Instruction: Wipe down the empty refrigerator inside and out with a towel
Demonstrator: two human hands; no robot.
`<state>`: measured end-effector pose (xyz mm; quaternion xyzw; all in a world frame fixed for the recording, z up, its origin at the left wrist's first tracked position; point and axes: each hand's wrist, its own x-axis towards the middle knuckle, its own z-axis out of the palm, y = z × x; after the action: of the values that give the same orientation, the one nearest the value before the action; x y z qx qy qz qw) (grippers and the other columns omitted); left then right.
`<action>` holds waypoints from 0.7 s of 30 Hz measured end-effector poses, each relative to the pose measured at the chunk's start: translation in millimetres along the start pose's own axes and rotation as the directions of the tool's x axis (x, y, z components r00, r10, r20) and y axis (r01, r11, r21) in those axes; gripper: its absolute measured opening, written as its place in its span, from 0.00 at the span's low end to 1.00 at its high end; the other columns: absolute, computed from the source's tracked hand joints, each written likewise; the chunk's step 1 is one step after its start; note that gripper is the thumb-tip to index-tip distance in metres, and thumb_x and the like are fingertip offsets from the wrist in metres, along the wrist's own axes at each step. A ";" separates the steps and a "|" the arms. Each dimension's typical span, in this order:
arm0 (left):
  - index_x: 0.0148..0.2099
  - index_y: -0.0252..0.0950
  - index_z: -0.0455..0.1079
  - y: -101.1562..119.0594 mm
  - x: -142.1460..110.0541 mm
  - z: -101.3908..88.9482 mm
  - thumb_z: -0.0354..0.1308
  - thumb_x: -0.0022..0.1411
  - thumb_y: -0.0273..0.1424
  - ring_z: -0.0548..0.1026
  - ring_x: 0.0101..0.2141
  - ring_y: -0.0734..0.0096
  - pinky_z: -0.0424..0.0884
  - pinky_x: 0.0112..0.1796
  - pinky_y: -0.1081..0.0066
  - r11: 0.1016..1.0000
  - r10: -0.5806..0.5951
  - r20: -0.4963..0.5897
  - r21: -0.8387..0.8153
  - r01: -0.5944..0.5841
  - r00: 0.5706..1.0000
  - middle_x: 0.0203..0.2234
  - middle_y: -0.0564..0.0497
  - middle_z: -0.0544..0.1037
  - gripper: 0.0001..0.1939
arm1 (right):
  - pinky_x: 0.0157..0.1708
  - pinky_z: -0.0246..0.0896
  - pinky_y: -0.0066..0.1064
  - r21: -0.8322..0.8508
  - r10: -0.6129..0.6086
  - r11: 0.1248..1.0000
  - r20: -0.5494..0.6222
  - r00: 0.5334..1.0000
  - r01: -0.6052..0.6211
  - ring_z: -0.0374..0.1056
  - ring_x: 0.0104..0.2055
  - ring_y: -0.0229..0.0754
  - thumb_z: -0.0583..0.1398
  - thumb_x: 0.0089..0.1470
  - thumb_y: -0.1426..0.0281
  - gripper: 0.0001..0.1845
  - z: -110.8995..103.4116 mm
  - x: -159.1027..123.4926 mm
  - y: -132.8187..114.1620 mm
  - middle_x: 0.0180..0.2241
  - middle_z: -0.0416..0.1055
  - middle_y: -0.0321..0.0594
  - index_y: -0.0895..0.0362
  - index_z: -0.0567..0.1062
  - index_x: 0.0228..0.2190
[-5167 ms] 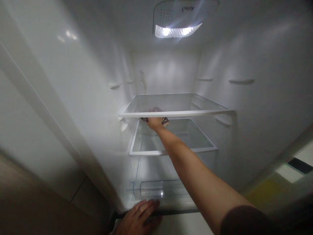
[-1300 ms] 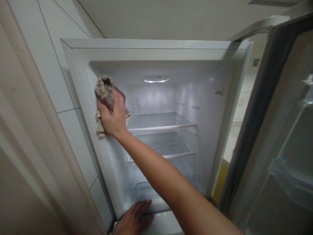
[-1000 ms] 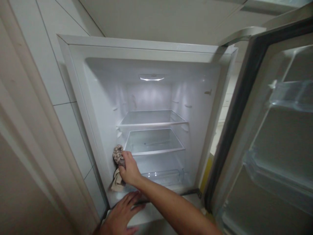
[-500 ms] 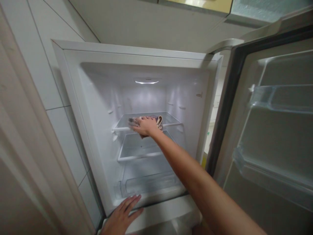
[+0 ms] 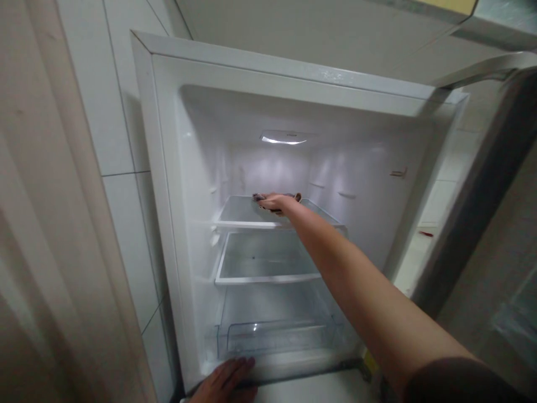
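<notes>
My right hand (image 5: 273, 200) reaches deep into the fridge and presses a patterned cloth (image 5: 297, 197) onto the upper glass shelf (image 5: 237, 211). The cloth sticks out on both sides of the hand, and its middle is covered. At the bottom front of the fridge opening, my left hand (image 5: 229, 380) rests near the lower edge, its fingers stretched out with nothing in them. Part of it is cut off by the frame.
A second glass shelf (image 5: 268, 263) with a small dark speck sits below, above a clear drawer (image 5: 277, 336). The fridge door (image 5: 474, 207) stands open at the right. White wall tiles (image 5: 126, 224) and a beige panel (image 5: 54, 196) line the left.
My right hand has moved the cloth from the upper shelf's front edge toward its back. My view has come closer to the fridge and tilted. The left hand stays at the lower edge.
</notes>
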<state>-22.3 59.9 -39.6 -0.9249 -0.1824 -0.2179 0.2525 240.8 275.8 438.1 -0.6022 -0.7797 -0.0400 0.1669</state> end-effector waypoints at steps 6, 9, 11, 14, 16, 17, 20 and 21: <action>0.76 0.60 0.64 1.7 -4.9 0.2 0.66 0.73 0.39 0.77 0.59 0.62 0.79 0.57 0.67 1.000 -0.010 0.012 0.009 0.010 1.000 0.72 0.55 0.71 0.33 | 0.68 0.60 0.66 -0.009 -0.205 0.977 0.193 0.959 0.211 0.68 0.68 0.63 0.56 0.71 0.47 0.31 14.7 1.9 -80.9 0.69 0.69 0.46 0.41 0.71 0.69; 0.78 0.59 0.60 5.8 -2.5 -11.6 0.69 0.69 0.42 0.74 0.64 0.59 0.76 0.60 0.64 0.999 -0.038 0.026 0.018 0.038 0.999 0.75 0.52 0.66 0.40 | 0.71 0.56 0.63 0.004 -0.290 0.955 0.199 0.936 0.295 0.63 0.72 0.63 0.56 0.71 0.49 0.33 8.4 -23.7 -73.8 0.72 0.65 0.40 0.37 0.66 0.72; 0.79 0.56 0.59 8.4 0.6 -24.5 0.73 0.64 0.47 0.72 0.66 0.55 0.75 0.62 0.60 0.998 -0.060 0.051 -0.007 0.061 0.997 0.77 0.49 0.62 0.46 | 0.73 0.56 0.52 0.022 -0.336 0.941 0.201 0.920 0.338 0.63 0.73 0.56 0.57 0.70 0.51 0.32 0.5 -42.3 -52.5 0.72 0.66 0.35 0.37 0.67 0.72; 0.79 0.55 0.58 10.9 5.1 -43.9 0.75 0.58 0.51 0.70 0.69 0.50 0.73 0.64 0.57 0.993 -0.079 0.108 -0.083 0.089 0.991 0.79 0.48 0.59 0.53 | 0.73 0.56 0.42 0.005 -0.287 0.956 0.205 0.936 0.293 0.63 0.72 0.53 0.59 0.69 0.51 0.33 -13.6 -63.7 -6.5 0.71 0.68 0.35 0.41 0.69 0.71; 0.80 0.56 0.56 11.7 6.6 -52.6 0.75 0.57 0.48 0.69 0.70 0.50 0.71 0.65 0.57 0.988 -0.093 0.134 -0.112 0.109 0.987 0.79 0.49 0.58 0.54 | 0.72 0.57 0.49 -0.057 -0.138 0.987 0.200 0.970 0.152 0.62 0.73 0.59 0.58 0.69 0.48 0.37 -22.5 -73.1 26.4 0.72 0.65 0.43 0.45 0.67 0.73; 0.80 0.57 0.55 11.8 6.7 -54.9 0.75 0.57 0.46 0.69 0.70 0.50 0.70 0.66 0.57 0.986 -0.097 0.144 -0.123 0.115 0.985 0.79 0.49 0.57 0.54 | 0.72 0.58 0.54 -0.093 -0.051 0.993 0.193 0.980 0.069 0.62 0.72 0.63 0.58 0.69 0.47 0.39 -26.4 -76.5 41.5 0.73 0.64 0.47 0.46 0.65 0.74; 0.81 0.58 0.54 12.2 5.6 -53.5 0.75 0.58 0.48 0.68 0.70 0.50 0.70 0.66 0.57 0.981 -0.108 0.147 -0.143 0.129 0.983 0.80 0.51 0.56 0.54 | 0.68 0.61 0.64 -0.176 0.167 0.975 0.164 0.972 -0.138 0.66 0.70 0.69 0.57 0.70 0.47 0.39 -33.6 -81.2 74.0 0.72 0.64 0.54 0.48 0.65 0.75; 0.80 0.58 0.55 12.2 5.0 -50.5 0.74 0.58 0.49 0.68 0.70 0.50 0.70 0.66 0.58 0.982 -0.108 0.137 -0.141 0.127 0.985 0.80 0.51 0.56 0.54 | 0.67 0.61 0.66 -0.191 0.210 0.965 0.153 0.966 -0.179 0.66 0.69 0.70 0.57 0.70 0.47 0.38 -34.2 -80.7 79.7 0.72 0.65 0.55 0.48 0.65 0.74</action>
<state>-28.4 23.6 -2.7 -0.9409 -0.2360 -0.1856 0.1569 341.7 213.8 434.4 -0.6896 -0.7214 -0.0399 0.0483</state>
